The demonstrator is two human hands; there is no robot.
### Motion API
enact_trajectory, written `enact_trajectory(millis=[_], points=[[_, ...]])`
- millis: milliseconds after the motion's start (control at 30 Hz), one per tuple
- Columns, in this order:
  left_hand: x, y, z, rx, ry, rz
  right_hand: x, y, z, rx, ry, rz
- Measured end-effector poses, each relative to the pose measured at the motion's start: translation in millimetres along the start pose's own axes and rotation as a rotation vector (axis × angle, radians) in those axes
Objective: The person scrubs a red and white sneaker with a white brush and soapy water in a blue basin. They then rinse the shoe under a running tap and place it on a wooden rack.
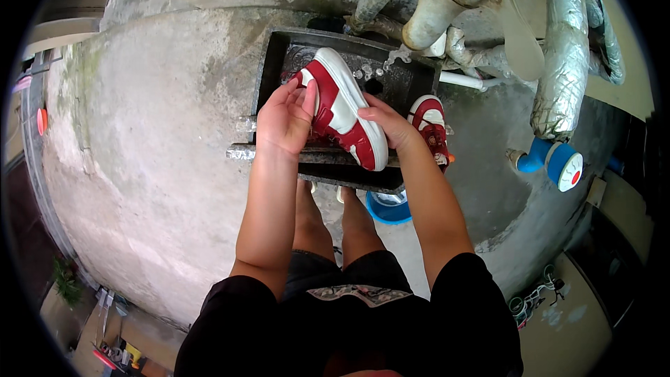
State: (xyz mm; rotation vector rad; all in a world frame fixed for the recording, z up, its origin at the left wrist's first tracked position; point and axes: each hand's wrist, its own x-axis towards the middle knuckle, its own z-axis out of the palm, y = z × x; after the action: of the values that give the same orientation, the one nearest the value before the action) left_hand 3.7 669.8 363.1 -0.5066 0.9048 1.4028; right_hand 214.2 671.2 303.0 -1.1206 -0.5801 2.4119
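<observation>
A red and white sneaker (pixel 343 113) is held tilted on its side above a dark stone sink (pixel 269 63), its white sole turned to the right. My left hand (pixel 287 115), palm up, has its fingers at the sneaker's upper on the left side. On the other side my right hand (pixel 391 122) grips the sole edge, thumb on top; its other fingers are mostly hidden. The matching sneaker (pixel 429 126) rests at the sink's right side, just beyond my right wrist.
Bars (pixel 241 152) cross the sink's near part. A blue basin (pixel 387 211) sits on the floor below its near right edge. Foil-wrapped pipes (pixel 562 49) and a white pipe (pixel 447 0) stand at the back right, with a blue pipe fitting (pixel 551 157) below them.
</observation>
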Motion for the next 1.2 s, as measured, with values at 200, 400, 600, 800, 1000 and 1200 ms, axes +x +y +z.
enact_trajectory(millis=[200, 400, 600, 800, 1000, 1200], points=[[-16, -43, -2, 2.071, -0.310, 1.307, 6, 7, 6, 0.197, 0.197, 0.007], [41, -80, 13, 2.422, -0.266, 1.209, -16, 20, 20, 0.206, 0.275, -0.012], [39, -83, 25, 2.529, -0.394, 0.793, -7, 24, 29, 0.386, 0.336, -0.011], [53, -71, 39, 2.420, -0.378, 0.419, -17, 39, 36, 0.250, 0.375, -0.109], [33, -88, 27, 2.660, -0.519, 0.793, -20, 32, 25, 0.389, 0.388, -0.105], [67, -61, 46, 2.414, -0.574, 0.266, -53, 28, 30, 0.252, 0.194, -0.045]])
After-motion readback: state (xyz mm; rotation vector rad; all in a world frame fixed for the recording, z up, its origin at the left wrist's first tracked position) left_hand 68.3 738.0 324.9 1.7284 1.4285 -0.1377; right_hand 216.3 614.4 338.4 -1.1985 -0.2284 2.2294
